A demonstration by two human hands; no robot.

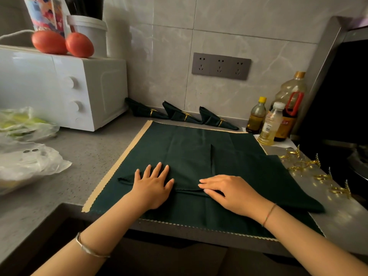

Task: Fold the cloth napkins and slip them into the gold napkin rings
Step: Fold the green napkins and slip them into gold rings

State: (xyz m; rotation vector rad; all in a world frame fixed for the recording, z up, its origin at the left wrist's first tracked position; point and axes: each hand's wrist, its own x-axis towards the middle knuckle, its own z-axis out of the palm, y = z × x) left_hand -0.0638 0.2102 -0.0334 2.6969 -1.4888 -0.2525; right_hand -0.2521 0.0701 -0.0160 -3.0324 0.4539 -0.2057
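Observation:
A dark green napkin lies partly folded on a stack of flat green napkins on the counter. My left hand presses flat on the folded left part, fingers spread. My right hand rests on the fold's near edge, fingers straight and pointing left. Three folded green napkins in gold rings lean along the back wall. Several loose gold napkin rings lie on the counter to the right.
A white microwave with two tomatoes on top stands at left. Plastic bags lie on the left counter. Oil and sauce bottles stand at the back right beside a dark stove area. The counter edge runs below the napkins.

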